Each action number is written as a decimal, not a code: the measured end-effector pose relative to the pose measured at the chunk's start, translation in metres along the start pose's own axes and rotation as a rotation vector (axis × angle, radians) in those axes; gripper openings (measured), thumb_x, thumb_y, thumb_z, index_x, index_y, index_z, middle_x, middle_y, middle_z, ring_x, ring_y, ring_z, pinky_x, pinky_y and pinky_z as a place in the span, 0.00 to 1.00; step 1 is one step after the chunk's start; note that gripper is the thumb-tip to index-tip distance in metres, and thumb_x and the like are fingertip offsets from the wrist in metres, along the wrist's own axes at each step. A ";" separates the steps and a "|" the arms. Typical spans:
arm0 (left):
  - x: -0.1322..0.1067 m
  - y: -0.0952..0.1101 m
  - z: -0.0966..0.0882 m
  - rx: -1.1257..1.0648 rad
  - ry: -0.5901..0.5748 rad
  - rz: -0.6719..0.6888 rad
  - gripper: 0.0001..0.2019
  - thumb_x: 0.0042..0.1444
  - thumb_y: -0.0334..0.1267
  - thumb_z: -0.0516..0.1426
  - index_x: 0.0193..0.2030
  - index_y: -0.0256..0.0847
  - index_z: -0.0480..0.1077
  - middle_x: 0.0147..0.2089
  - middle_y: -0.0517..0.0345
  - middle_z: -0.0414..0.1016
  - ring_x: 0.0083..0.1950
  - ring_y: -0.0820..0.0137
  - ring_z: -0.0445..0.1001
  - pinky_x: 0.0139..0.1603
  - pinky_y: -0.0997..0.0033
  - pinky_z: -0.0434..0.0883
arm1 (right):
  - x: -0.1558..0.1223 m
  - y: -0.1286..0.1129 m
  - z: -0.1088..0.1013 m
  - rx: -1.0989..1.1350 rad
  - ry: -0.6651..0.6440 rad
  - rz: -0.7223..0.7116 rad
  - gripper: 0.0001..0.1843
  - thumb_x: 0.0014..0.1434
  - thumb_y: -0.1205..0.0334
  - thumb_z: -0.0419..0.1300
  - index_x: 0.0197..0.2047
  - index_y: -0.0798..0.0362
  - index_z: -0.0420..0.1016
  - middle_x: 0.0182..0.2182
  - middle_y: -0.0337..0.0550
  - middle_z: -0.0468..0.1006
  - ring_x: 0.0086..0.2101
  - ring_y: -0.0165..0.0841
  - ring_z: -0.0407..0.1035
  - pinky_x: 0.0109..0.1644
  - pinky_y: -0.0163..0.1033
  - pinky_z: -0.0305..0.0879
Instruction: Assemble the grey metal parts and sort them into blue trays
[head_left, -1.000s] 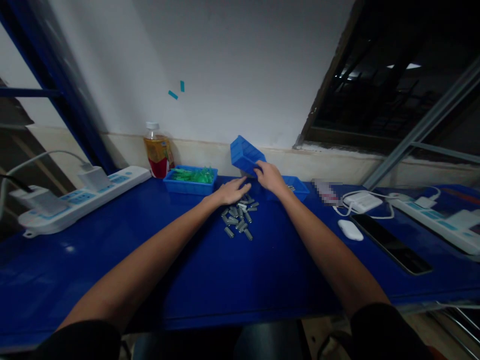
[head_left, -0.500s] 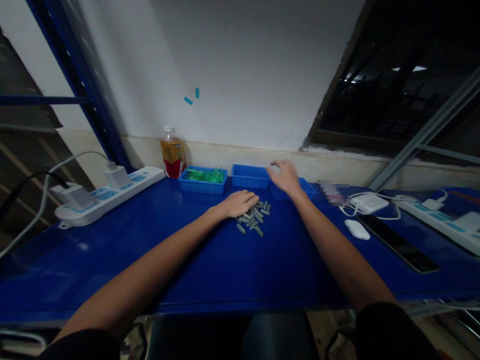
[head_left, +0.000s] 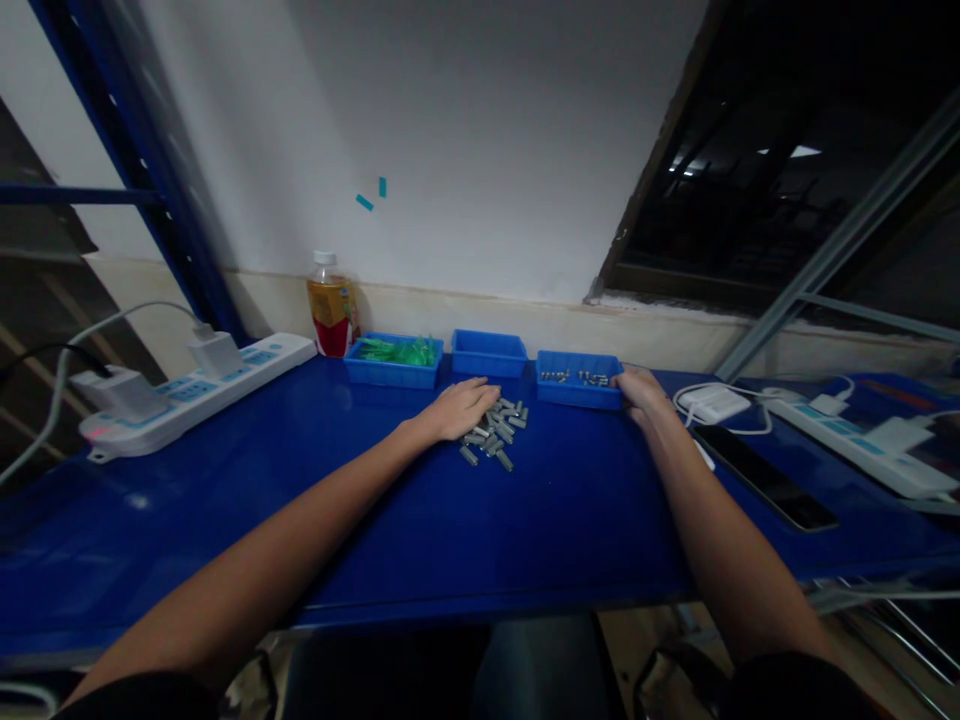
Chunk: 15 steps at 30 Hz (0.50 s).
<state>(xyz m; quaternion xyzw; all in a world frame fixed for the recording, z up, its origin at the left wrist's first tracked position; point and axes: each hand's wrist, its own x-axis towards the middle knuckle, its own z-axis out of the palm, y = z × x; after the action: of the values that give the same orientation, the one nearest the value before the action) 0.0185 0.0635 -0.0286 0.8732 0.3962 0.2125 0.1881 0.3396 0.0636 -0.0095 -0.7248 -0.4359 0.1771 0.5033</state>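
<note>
Blue table (head_left: 480, 540): placed against wall (head_left: 465, 150).
Left hand (head_left: 461, 408): laid over metal pieces (head_left: 493, 440), fingers extended, nothing gripped.
Right hand (head_left: 643, 392): fingers curled, parts bin (head_left: 577, 395) gripped at its end.

A blue table (head_left: 480, 540) spans the lower frame against a whitish wall (head_left: 480, 150); a blue post (head_left: 136, 150) slants upper left, a dark window (head_left: 750, 220) upper right.

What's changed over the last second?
The right hand lowered the tilted middle bin onto the table, let go and moved right to the far end of the right bin. The left hand is still at the gray pieces; bottle and green-filled bin stayed put.
</note>
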 end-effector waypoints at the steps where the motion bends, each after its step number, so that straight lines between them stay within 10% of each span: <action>1: -0.001 0.001 0.000 -0.003 0.035 0.000 0.29 0.63 0.52 0.35 0.58 0.40 0.64 0.64 0.50 0.60 0.66 0.64 0.54 0.65 0.62 0.50 | -0.003 -0.003 -0.003 -0.005 0.011 -0.003 0.07 0.46 0.73 0.54 0.20 0.54 0.61 0.13 0.32 0.57 0.16 0.24 0.52 0.18 0.32 0.45; 7: -0.005 0.026 0.001 -0.111 0.285 -0.014 0.27 0.63 0.50 0.36 0.50 0.36 0.68 0.54 0.48 0.71 0.57 0.64 0.66 0.60 0.65 0.59 | -0.037 -0.040 -0.003 0.001 0.157 -0.139 0.07 0.41 0.73 0.53 0.23 0.53 0.59 0.17 0.31 0.59 0.19 0.24 0.53 0.21 0.31 0.46; 15: -0.005 0.031 0.007 -0.392 0.397 -0.319 0.34 0.61 0.58 0.31 0.61 0.34 0.54 0.62 0.42 0.61 0.64 0.59 0.58 0.62 0.61 0.56 | -0.105 -0.067 0.052 -0.264 0.231 -0.484 0.05 0.47 0.68 0.51 0.25 0.50 0.56 0.20 0.35 0.61 0.23 0.31 0.57 0.29 0.35 0.52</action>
<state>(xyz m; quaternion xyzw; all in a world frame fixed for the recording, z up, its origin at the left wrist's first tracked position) 0.0382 0.0398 -0.0199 0.6887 0.5087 0.4187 0.3025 0.2150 0.0160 0.0082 -0.6744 -0.5552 -0.0899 0.4784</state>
